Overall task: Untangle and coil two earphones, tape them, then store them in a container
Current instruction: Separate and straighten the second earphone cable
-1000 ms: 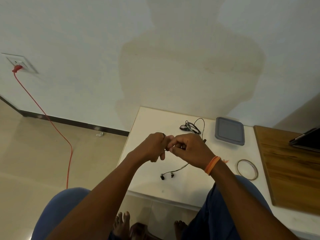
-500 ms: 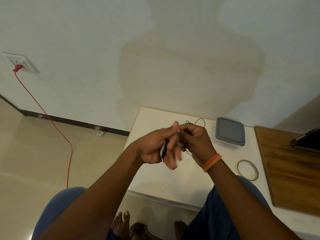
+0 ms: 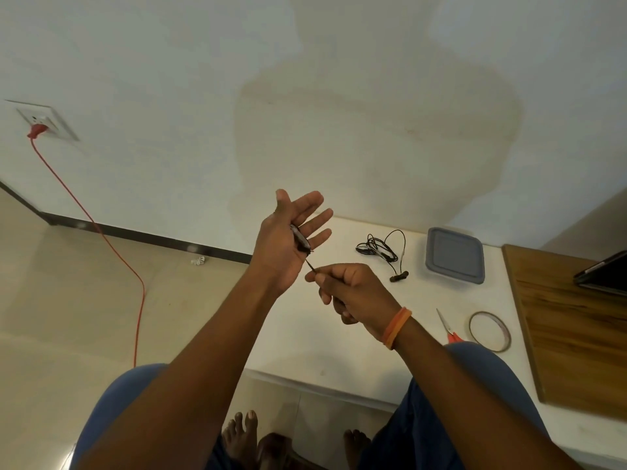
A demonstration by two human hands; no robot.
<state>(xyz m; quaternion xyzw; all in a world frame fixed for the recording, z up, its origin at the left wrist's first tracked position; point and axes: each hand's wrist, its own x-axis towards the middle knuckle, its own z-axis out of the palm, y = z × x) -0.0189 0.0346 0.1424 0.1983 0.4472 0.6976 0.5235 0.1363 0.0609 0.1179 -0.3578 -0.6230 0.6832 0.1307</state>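
Note:
My left hand [image 3: 288,242] is raised above the table's left edge, palm up with fingers spread straight. Loops of a black earphone cable [image 3: 301,240] are wound across its palm. My right hand [image 3: 353,293] sits just below and to the right, pinching the free end of that cable between thumb and forefinger; a short taut length runs up to the coil. A second black earphone [image 3: 381,249] lies tangled on the white table [image 3: 325,351] farther back. A grey lidded container [image 3: 454,254] stands behind it to the right.
A tape roll [image 3: 489,330] and orange-handled scissors [image 3: 447,327] lie on the table at the right. A wooden board [image 3: 576,334] with a dark tablet [image 3: 604,274] covers the far right. A red cord [image 3: 101,239] runs from a wall socket down to the floor.
My left hand has risen and opened with the cable wrapped over its palm. My right hand has dropped lower and pulled the cable end away; the earbuds have left the tabletop.

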